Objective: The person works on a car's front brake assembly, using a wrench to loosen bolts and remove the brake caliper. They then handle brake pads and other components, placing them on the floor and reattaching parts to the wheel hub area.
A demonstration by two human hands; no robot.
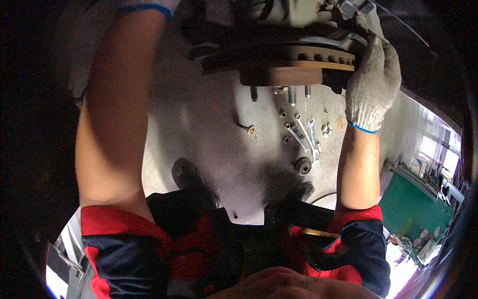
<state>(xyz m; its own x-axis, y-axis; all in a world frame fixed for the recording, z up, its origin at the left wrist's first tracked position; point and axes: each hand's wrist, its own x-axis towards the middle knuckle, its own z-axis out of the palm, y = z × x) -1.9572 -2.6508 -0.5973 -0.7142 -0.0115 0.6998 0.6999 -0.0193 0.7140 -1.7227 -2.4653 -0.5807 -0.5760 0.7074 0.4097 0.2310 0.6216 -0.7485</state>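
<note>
My left hand, in a white glove with a blue cuff, reaches up at the top left. Its fingers lie past the picture's edge. My right hand, in a grey-white knit glove, is raised at the right edge of a brake disc. Its fingers curl round a dark part by the disc's rim, and their tips are hidden. Below the disc sticks out its rusty centre, from which threaded studs point down. Shadow covers much of the assembly above.
Several combination wrenches lie on the grey floor among nuts. Near them are a bolt and a round black part with a centre hole. A green surface with things on it stands at the right.
</note>
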